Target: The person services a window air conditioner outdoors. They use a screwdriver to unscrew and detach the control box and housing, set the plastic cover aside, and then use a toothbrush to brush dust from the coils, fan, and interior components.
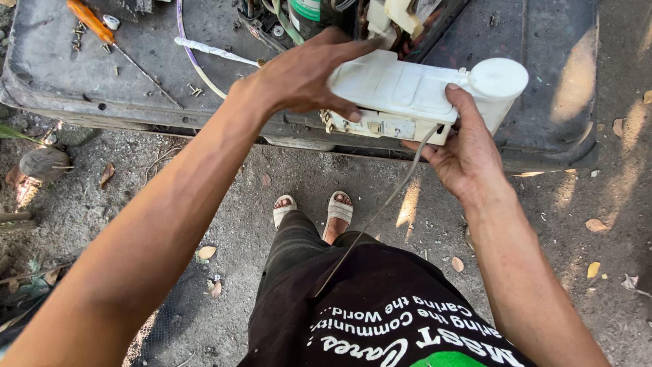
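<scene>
At the far left a rough grey stone (45, 163) lies on the dusty ground, dry leaves scattered about it. Above it, on the scuffed dark sheet-metal panel (81, 75), lies one screwdriver (102, 34) with an orange plastic handle and a thin steel shank, a few small loose screws (194, 89) near it. A white-wrapped cable (214, 51) and a lilac one curve across the panel toward a tangle of wiring.

The left hand (305, 75) lies over the near end of a white moulded plastic housing (401, 92), fingers spread across its top and thumb curled under the edge, gripping it. The housing is a ribbed oblong ending in one round cap (smooth and bright in the sun), held just above the panel's front edge. The right hand (465, 146) grasps it from below, thumb pressed against the side by the cap. One thin grey wire (380, 211) hangs from the housing down toward two pale sandals (312, 209).
</scene>
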